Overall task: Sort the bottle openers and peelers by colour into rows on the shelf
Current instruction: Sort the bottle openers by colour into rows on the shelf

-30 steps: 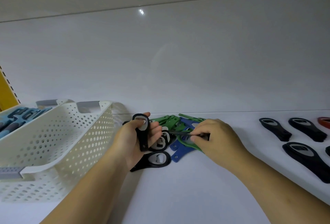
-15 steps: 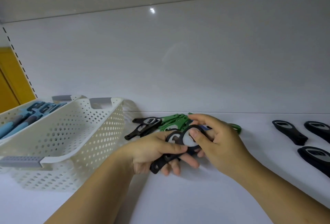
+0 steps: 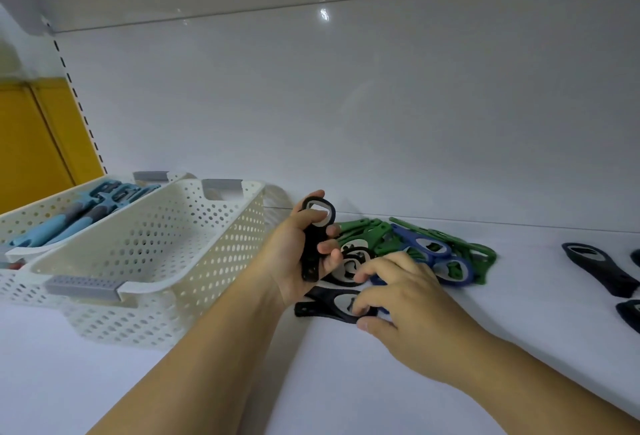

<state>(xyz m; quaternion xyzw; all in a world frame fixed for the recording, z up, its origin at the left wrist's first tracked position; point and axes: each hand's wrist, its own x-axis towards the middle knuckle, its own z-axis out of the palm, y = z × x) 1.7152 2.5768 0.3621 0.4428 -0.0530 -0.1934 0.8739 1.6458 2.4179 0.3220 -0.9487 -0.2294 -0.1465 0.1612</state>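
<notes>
**Gathering the black openers out of the mixed pile**

I watched through the head camera as the left hand (image 3: 298, 254) was closed around a black bottle opener (image 3: 313, 244), held upright above the shelf (image 3: 450, 382) with its ring end topmost. The right hand (image 3: 401, 299) lay palm down over the near edge of the mixed pile (image 3: 415, 251), its fingertips (image 3: 362, 275) bent onto two more black openers: one lying flat on the shelf (image 3: 332, 301) under the thumb and forefinger, another (image 3: 349, 263) just behind it. Whether that hand had actually pinched either opener I could not tell; it touched them but showed no lift.

Behind these sat the green peelers (image 3: 367, 232) tangled with blue openers (image 3: 429, 247), all touching one another. Off to the right, well apart from the pile, dark openers (image 3: 595, 272) already lay in a row. The near white basket (image 3: 156, 254) looked empty; the far one (image 3: 69, 213) held light-blue tools (image 3: 86, 213).

I judged the step in hand to be collecting the blacks for that row. The next move seemed to call for a clean pinch on the flat opener without dragging the blue ones along, then a carry rightward to the row
</notes>
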